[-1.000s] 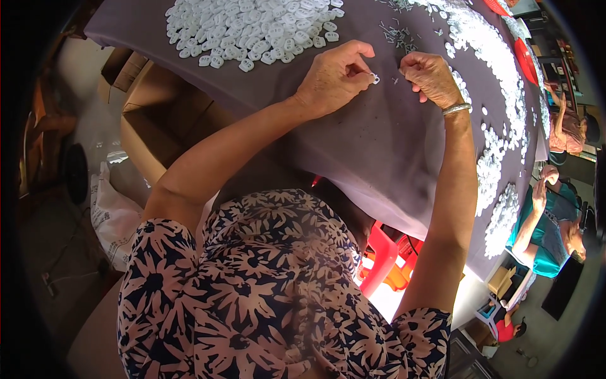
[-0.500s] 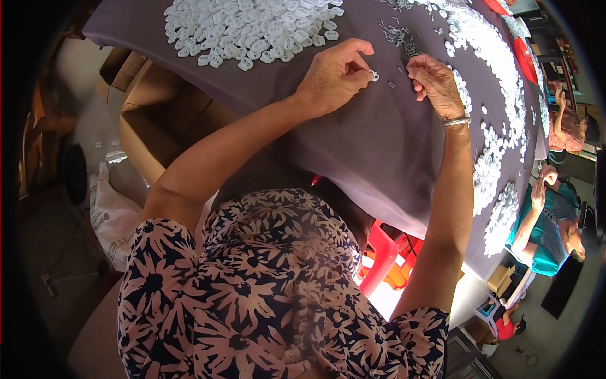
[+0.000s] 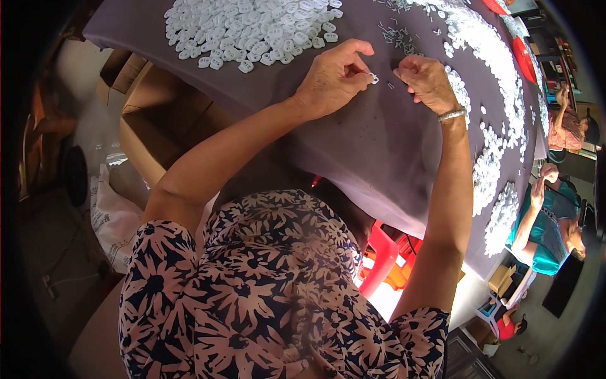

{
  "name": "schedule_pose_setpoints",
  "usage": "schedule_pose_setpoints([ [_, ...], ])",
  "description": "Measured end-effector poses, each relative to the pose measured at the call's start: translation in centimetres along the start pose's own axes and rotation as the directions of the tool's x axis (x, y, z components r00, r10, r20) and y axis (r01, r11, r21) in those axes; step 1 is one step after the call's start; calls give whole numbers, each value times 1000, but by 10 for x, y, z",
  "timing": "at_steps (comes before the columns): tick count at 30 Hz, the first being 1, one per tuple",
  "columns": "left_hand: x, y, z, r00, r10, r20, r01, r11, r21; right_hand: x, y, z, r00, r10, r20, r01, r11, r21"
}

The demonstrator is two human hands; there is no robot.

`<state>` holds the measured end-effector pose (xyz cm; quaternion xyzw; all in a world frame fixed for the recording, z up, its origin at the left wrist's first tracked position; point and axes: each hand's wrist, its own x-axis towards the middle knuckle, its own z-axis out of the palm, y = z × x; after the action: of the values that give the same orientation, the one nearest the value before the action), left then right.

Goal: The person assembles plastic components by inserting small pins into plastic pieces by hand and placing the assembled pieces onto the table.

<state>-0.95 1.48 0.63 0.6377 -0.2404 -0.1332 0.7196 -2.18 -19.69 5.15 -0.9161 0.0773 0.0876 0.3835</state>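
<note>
Between thumb and finger, my left hand [image 3: 334,77] pinches a small white plastic piece [image 3: 374,79], which sticks out at the fingertips. My right hand [image 3: 429,81], with a bracelet at its wrist, is closed in a pinch a short way to the right. Whatever its fingertips hold is too small to make out. A couple of small metal pins [image 3: 390,85] lie on the cloth between the hands. Beyond my right hand is a scattered heap of similar metal pins [image 3: 396,36]. A large pile of white plastic pieces [image 3: 252,28] lies beyond my left hand.
A dark purple cloth [image 3: 360,145] covers the table. More white pieces [image 3: 499,76] spread along its right side, near a red tray [image 3: 524,60]. An open cardboard box [image 3: 151,126] stands at the left. Other people [image 3: 546,221] sit at the right.
My right hand has moved left, closer to my left hand, and turned a little. My left hand stays nearly still with the white piece.
</note>
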Motion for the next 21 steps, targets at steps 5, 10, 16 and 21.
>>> schedule_pose_setpoints([
  [5, 0, 2, 0, 1000, -6, 3, 6, 999, -42, -20, -1, 20, 992, -29, -121, 85, 866, 493],
  [10, -1, 8, 0, 999, -47, 14, 48, 998, -31, -34, -9, 45, 978, -65, -197, 185, 705, 685],
  [16, -2, 8, -1, 1000, -26, 14, 26, 1000, -2, -39, -13, 57, 957, -137, -255, 273, 719, 640],
  [21, -1, 3, 0, 999, -12, 36, 12, 1000, 2, -38, -13, 62, 933, -133, -333, 332, 674, 660],
])
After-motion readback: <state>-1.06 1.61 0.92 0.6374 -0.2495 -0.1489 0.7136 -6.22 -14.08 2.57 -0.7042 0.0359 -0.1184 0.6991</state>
